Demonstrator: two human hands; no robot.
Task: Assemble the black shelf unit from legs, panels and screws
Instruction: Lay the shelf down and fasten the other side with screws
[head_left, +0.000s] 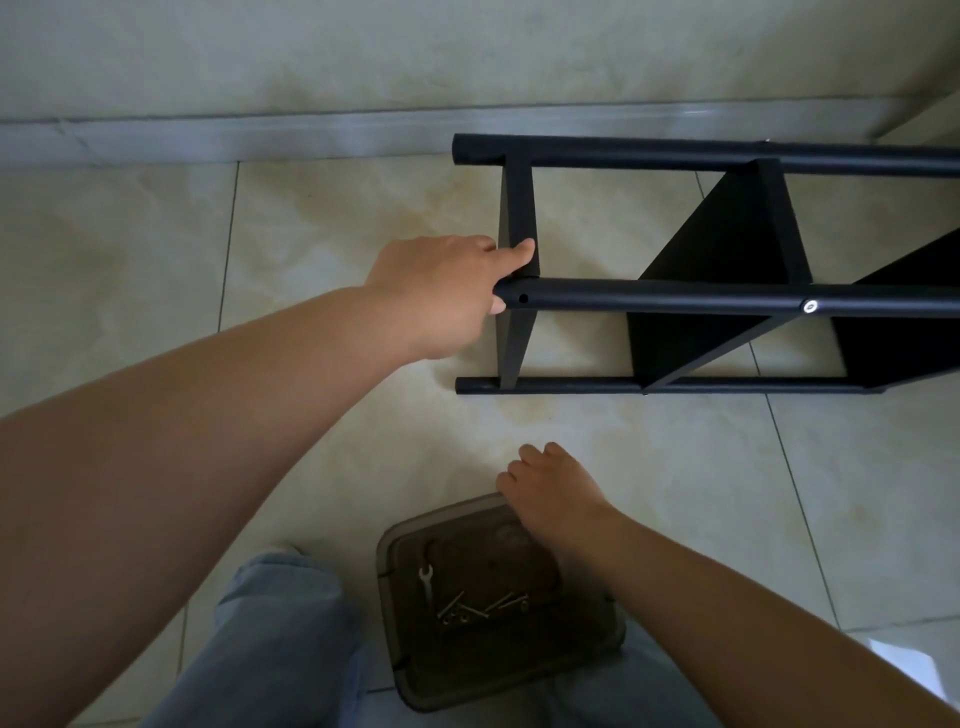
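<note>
The black shelf unit (727, 260) lies on its side on the tiled floor, right of centre. Three round legs run left to right, with flat panels between them. My left hand (447, 291) grips the near end of the upper front leg (649, 297), thumb on the end panel (519, 208). An empty screw hole (523, 299) shows beside my fingers; a fitted screw head (809, 307) sits further right. My right hand (550, 493) hovers with curled fingers above the far rim of a brown plastic tray (405, 675). I cannot tell if it holds a screw.
The tray sits between my knees and holds several loose screws (483, 608) and a small spanner (426, 577). My jeans-clad legs (270, 649) flank it. A wall with a grey skirting (260, 135) runs along the back. Pale floor tiles (337, 218) lie left of the shelf.
</note>
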